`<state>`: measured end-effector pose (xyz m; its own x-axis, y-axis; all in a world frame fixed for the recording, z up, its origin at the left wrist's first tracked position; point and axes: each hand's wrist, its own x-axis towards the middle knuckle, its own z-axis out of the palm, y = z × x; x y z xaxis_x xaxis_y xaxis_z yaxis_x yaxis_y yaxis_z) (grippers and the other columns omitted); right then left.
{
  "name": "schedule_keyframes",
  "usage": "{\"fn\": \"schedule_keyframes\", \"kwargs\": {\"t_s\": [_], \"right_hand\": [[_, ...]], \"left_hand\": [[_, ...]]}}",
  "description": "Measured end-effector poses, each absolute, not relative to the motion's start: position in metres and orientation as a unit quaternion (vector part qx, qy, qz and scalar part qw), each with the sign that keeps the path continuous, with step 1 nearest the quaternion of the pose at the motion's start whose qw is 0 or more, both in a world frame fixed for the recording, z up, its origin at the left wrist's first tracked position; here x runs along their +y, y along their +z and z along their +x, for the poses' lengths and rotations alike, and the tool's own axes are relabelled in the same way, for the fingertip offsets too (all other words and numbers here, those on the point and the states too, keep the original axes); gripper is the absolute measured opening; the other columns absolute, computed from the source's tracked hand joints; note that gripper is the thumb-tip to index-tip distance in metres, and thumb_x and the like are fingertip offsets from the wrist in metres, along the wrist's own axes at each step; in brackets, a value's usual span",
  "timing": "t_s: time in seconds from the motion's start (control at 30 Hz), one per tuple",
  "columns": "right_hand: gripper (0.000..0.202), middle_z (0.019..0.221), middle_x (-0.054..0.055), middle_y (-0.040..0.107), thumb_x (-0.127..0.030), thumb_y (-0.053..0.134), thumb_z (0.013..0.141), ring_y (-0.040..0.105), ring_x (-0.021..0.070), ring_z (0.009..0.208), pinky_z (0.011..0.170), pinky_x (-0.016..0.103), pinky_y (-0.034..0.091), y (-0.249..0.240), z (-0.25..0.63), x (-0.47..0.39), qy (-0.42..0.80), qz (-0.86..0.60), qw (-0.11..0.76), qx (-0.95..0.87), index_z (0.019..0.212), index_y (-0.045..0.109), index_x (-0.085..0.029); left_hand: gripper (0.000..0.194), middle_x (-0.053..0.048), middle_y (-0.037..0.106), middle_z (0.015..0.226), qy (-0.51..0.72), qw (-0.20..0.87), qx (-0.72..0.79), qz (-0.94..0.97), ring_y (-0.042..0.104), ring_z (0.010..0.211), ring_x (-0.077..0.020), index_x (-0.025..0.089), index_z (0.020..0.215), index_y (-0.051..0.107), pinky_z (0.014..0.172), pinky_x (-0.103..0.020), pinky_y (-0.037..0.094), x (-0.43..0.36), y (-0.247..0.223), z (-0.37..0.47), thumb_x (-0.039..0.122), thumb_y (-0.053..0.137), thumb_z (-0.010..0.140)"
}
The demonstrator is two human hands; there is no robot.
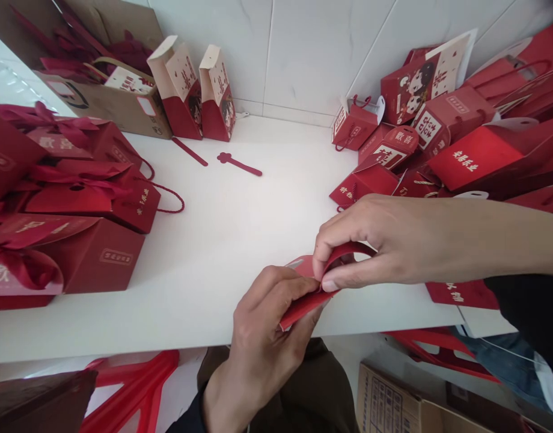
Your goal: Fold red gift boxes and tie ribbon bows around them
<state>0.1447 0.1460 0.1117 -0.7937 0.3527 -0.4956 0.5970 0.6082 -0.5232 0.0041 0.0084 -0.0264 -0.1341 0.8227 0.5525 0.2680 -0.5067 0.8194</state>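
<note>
Low over the front edge of the table, my left hand [270, 331] grips a red cardboard gift box [299, 310], fingers on top and thumb beneath. Its far side and inside are mostly hidden by my hands. My right hand [364, 240] pinches a dark red strip [351, 247] that curves in an arch, its end meeting the box between my fingertips. The exact joint is covered. Farther back on the table lie a flower-ended red strip [240, 165] and a plain-looking one [190, 151].
Finished-looking red boxes with ribbon bows [109, 255] crowd the left. More red boxes [457, 120] are heaped at the right. Two cream-and-red boxes [217, 93] stand by the wall near an open carton [109, 114]. Below the white table [204, 240] are a red stool [136, 391] and a cardboard box [389, 400].
</note>
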Motion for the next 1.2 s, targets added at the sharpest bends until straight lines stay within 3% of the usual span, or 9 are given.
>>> {"fn": "schedule_keyframes", "kwargs": {"t_s": [0.37, 0.6, 0.77, 0.97, 1.1, 1.2], "right_hand": [[0.015, 0.073, -0.006, 0.072, -0.027, 0.068, 0.095, 0.058, 0.0103, 0.059, 0.057, 0.025, 0.041, 0.115, 0.14, 0.145, -0.351, 0.252, 0.183, 0.883, 0.091, 0.082, -0.026], [0.02, 0.082, -0.003, 0.076, -0.032, 0.066, 0.092, 0.065, 0.0151, 0.067, 0.06, 0.028, 0.044, 0.113, 0.137, 0.154, -0.4, 0.245, 0.243, 0.849, 0.103, 0.082, -0.025], [0.014, 0.08, -0.004, 0.072, -0.026, 0.066, 0.095, 0.061, 0.0111, 0.065, 0.063, 0.025, 0.042, 0.109, 0.141, 0.151, -0.383, 0.192, 0.188, 0.884, 0.095, 0.079, -0.021], [0.023, 0.085, 0.0, 0.062, -0.018, 0.049, 0.107, 0.056, 0.015, 0.076, 0.068, 0.029, 0.041, 0.104, 0.15, 0.14, -0.224, 0.044, 0.1, 0.968, 0.092, 0.066, -0.017], [0.031, 0.084, 0.001, 0.056, 0.001, 0.04, 0.1, 0.05, 0.0185, 0.078, 0.065, 0.034, 0.038, 0.108, 0.154, 0.129, -0.078, -0.004, 0.117, 0.99, 0.089, 0.062, -0.018], [0.039, 0.092, 0.006, 0.062, 0.003, 0.033, 0.096, 0.052, 0.0241, 0.082, 0.067, 0.039, 0.04, 0.109, 0.158, 0.121, -0.011, -0.009, 0.096, 0.995, 0.097, 0.067, -0.018]], "left_hand": [[0.021, -0.004, 0.071, 0.091, 0.62, 0.215, 0.425, 0.623, 0.071, 0.087, -0.0142, 0.016, 0.103, 0.067, 0.074, -0.025, 0.062, 0.009, -0.03, 0.004, 0.004, 0.076, 0.087], [0.019, -0.006, 0.074, 0.092, 0.61, 0.198, 0.411, 0.648, 0.07, 0.093, -0.0138, 0.011, 0.1, 0.067, 0.083, -0.023, 0.061, 0.009, -0.032, 0.0, 0.003, 0.077, 0.086], [0.019, -0.007, 0.074, 0.093, 0.612, 0.203, 0.409, 0.646, 0.069, 0.093, -0.0135, 0.01, 0.1, 0.068, 0.082, -0.024, 0.06, 0.008, -0.032, 0.0, 0.001, 0.077, 0.085], [0.019, -0.008, 0.072, 0.092, 0.609, 0.212, 0.405, 0.648, 0.068, 0.09, -0.013, 0.009, 0.1, 0.067, 0.076, -0.022, 0.058, 0.008, -0.033, -0.001, 0.001, 0.077, 0.085], [0.017, -0.008, 0.07, 0.093, 0.605, 0.211, 0.407, 0.651, 0.067, 0.089, -0.0117, 0.008, 0.1, 0.067, 0.079, -0.021, 0.057, 0.009, -0.032, -0.002, 0.002, 0.076, 0.087], [0.017, -0.008, 0.069, 0.094, 0.605, 0.218, 0.405, 0.65, 0.065, 0.09, -0.0112, 0.008, 0.102, 0.067, 0.079, -0.02, 0.056, 0.008, -0.031, -0.003, 0.002, 0.075, 0.088]]}}
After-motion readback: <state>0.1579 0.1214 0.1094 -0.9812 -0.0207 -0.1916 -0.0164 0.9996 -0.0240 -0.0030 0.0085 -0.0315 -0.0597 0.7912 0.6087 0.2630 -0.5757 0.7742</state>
